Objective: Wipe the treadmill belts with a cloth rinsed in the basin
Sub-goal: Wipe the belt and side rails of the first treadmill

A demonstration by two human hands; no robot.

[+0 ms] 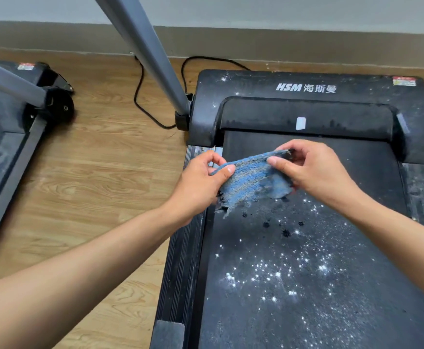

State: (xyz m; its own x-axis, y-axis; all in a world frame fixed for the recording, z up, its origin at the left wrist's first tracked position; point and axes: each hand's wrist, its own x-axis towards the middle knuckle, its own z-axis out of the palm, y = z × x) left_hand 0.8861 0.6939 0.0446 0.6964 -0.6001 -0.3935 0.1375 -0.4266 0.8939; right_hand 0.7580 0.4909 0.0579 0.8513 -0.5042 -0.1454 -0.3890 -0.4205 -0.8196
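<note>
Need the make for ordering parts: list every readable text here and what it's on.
"HSM 海斯曼": white print on the motor cover of the right treadmill.
Too blurred to read: the corner sticker on that cover.
Too blurred to read: the red sticker on the left treadmill.

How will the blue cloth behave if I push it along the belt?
Likely floppy: the cloth sags between the left hand and right hand, so it may bunch. Probably wet and heavier: dark drips spot the belt below it.

L hand (200,180) + R hand (314,172) pinch cloth (251,182) | over dusty belt (306,273)
</note>
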